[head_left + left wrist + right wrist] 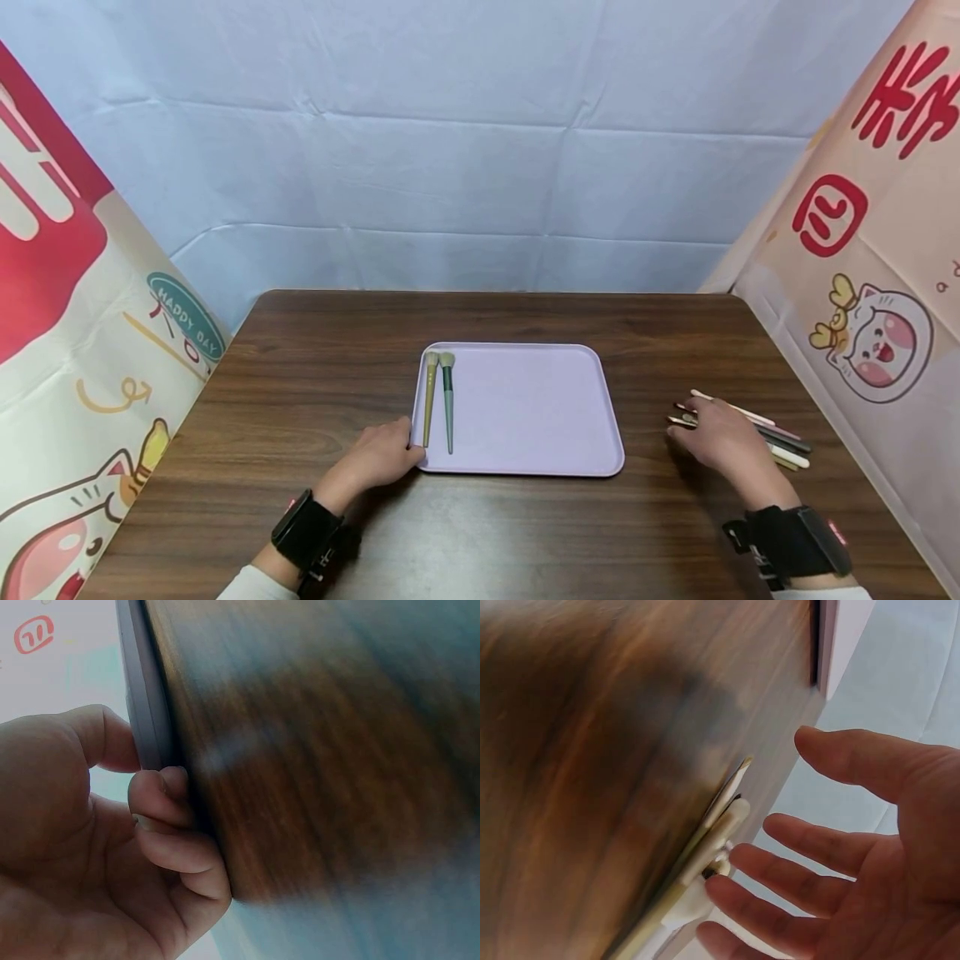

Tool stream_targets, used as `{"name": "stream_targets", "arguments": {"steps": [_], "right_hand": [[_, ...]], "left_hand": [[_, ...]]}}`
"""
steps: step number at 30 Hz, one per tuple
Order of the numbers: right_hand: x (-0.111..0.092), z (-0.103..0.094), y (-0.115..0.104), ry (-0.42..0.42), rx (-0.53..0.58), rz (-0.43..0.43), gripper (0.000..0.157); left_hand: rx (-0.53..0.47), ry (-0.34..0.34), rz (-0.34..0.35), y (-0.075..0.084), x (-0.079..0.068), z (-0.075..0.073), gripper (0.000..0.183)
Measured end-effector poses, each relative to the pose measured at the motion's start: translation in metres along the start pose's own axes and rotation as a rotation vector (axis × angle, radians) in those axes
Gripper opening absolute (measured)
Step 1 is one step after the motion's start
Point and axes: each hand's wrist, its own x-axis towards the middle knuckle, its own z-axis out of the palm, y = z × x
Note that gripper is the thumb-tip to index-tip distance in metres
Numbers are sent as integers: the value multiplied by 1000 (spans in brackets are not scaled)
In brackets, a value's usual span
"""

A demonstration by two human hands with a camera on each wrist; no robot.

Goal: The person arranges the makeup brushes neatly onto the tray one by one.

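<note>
A pale blue sheet [480, 167] hangs beyond the dark wooden table [525, 533], on which a lilac tray [532, 408] lies near the middle. The left hand [384, 451] pinches this tray at its left side, close to the near corner: in its wrist view the thumb presses one face of the rim while the fingers curl in against the other, with only the thickness of the edge between them. That hand comes in from the lower left, its back turned up toward the head camera and its forearm slanting forward and inward. The right hand [720, 437], well to the right of the tray, has a wide grip, thumb well apart from loosely spread, slightly bent fingers; whether any fingertip touches the brushes there, I cannot tell. It reaches in from the lower right, palm down, angled to the left. Each wrist bears a black band [307, 533]. Under and beside the right hand lies a loose bunch of slim brushes [789, 455], handles toward the right. On the tray, side by side along its left wall, rest a green-handled brush [448, 408] and a gold-handled brush [430, 408], bristles toward the far edge.
</note>
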Motion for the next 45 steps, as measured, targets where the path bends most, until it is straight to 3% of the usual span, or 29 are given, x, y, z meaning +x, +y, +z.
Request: {"name": "stream_targets", "arguments": {"steps": [9,14,18,22,38,45], "right_hand": [[-8,-5,9,65,19,-25,50],[-9,-9,19,5,-2,0,49],[-11,-8,27,-25,-8,21,40],[-10,-5,33,-26,-26,7,30],[-1,5,33,-45,-59,3,34],[0,4,31,-37,-64,6,21]], "left_hand": [[-11,-2,-5,0,-1,0,22],[-10,-1,-7,-1,0,1,22],[-3,1,-5,-1,0,0,22],[0,7,-2,0,-1,-1,22],[2,1,-5,0,-1,-1,24],[6,4,-6,0,0,-1,24]]}}
